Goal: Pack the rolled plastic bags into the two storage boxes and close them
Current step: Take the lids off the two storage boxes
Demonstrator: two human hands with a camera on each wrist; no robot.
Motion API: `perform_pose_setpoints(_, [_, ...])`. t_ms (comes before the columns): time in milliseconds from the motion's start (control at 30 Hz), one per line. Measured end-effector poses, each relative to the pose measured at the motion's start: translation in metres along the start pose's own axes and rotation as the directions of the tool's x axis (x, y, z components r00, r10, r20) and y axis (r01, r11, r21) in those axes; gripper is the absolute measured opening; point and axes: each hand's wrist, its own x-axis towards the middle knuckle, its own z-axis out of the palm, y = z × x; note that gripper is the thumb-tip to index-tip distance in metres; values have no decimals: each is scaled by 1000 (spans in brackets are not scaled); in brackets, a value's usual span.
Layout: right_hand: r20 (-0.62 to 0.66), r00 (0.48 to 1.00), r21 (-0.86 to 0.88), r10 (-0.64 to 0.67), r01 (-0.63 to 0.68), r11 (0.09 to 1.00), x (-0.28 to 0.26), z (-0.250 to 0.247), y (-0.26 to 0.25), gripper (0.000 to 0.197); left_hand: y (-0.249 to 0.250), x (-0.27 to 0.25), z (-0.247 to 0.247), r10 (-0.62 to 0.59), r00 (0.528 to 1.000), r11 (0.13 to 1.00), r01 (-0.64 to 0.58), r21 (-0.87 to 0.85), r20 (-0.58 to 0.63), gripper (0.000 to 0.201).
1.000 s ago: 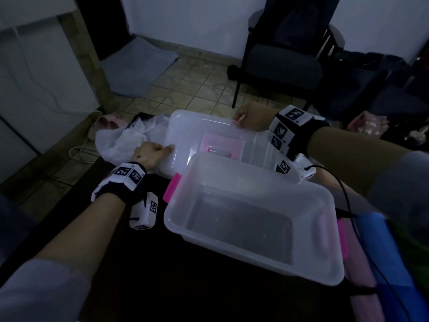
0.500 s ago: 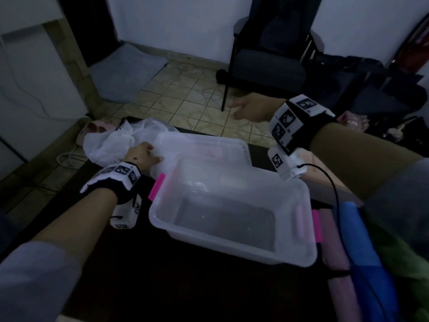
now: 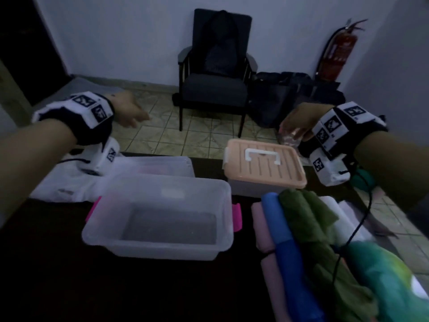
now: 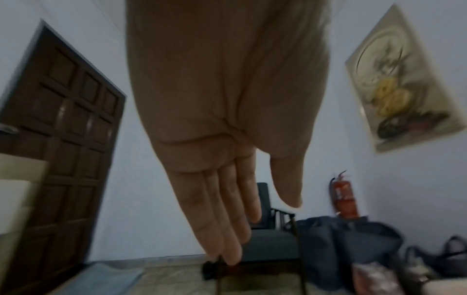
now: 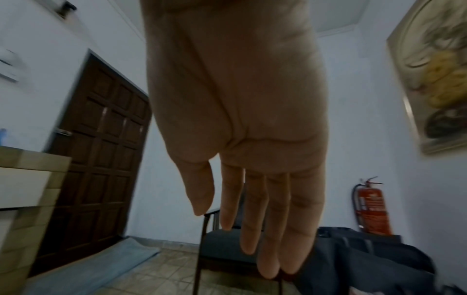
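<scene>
Both hands, left hand (image 3: pixel 130 110) and right hand (image 3: pixel 299 119), hover released and holding nothing, so best grasp one rolled bag (image 3: pixel 287 247) from the worktop's right edge and lay it flat in the clear box (image 3: pixel 160 249).

The room is dimly lit. Plain pale walls (image 3: pixel 130 43) meet a tiled floor (image 3: pixel 162 131). A dark armchair (image 3: pixel 216 73) stands against the back wall, with dark bags (image 3: pixel 290 96) heaped just beside it. A red fire extinguisher (image 3: pixel 336 52) hangs in the corner. A panelled brown door (image 4: pixel 63 149) and a framed picture (image 4: pixel 404 83) occupy the walls.
</scene>
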Motion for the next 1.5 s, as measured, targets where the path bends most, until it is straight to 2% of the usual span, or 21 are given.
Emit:
perform_pose_setpoints(67, [10, 998, 19, 57, -57, 998, -1, 1, 31, 12, 43, 5, 15, 80, 997, 996, -81, 44, 13, 42])
perform_pose_setpoints(133, [13, 995, 34, 96, -96, 995, 0, 7, 59, 18, 80, 7, 38, 146, 989, 966, -149, 210, 28, 42])
perform_pose_setpoints(233, [104, 985, 80, 137, -146, 986, 1, 23, 87, 21, 118, 13, 80, 125, 985, 939, -156, 306, 121, 38])
perform_pose_setpoints(333, [58, 985, -1, 166, -166, 986, 9, 41, 98, 42, 139, 22, 120, 42, 967, 970, -99, 222, 252, 34])
perform_pose_setpoints(400, [-16, 982, -48, 188, -189, 981, 12, 50, 100, 45, 143, 30, 139, 6, 958, 986, -53, 157, 286, 45])
perform_pose_setpoints(500, [-30, 974, -60, 224, -225, 972, 27, 62, 105, 48, 145, 42, 156, -5, 960, 997, -19, 81, 280, 54])
perform_pose_setpoints(567, [-44, 969, -14, 245, -246, 969, 38, 70, 111, 50, 146, 49, 163, -14, 955, 1000, 13, 5, 296, 53])
perform_pose_setpoints(733, [32, 965, 132, 261, -263, 956, 52, 82, 116, 45, 140, 67, 170, -11, 923, 976, 93, -196, 384, 40])
perform_pose_setpoints(867, [40, 980, 90, 193, -196, 976, 57, 87, 115, 25, 138, 71, 170, -24, 883, 969, 136, -206, 469, 14])
perform_pose_setpoints(933, [28, 984, 19, 173, -174, 985, 59, 89, 112, 21, 139, 69, 168, -34, 872, 965, 156, -211, 488, 12])
perform_pose_setpoints(1000, [17, 980, -100, 199, -197, 975, 59, 88, 107, 29, 139, 68, 168, -41, 869, 964, 165, -210, 493, 13])
perform_pose_setpoints(1167, [24, 980, -226, 200, -189, 956, 58, 87, 103, 21, 138, 68, 170, -39, 880, 963, 160, -218, 473, 33])
perform_pose_setpoints(1333, [26, 981, -321, 194, -176, 931, 57, 89, 101, 28, 139, 64, 170, -61, 895, 975, 148, -165, 442, 20])
perform_pose_setpoints(1400, [37, 983, -387, 180, -152, 909, 58, 93, 107, 28, 137, 67, 171, -50, 885, 973, 148, -177, 463, 28])
perform_pose_setpoints(1500, [56, 982, -339, 181, -152, 928, 63, 102, 113, 30, 133, 71, 172, -41, 881, 967, 154, -204, 471, 33])
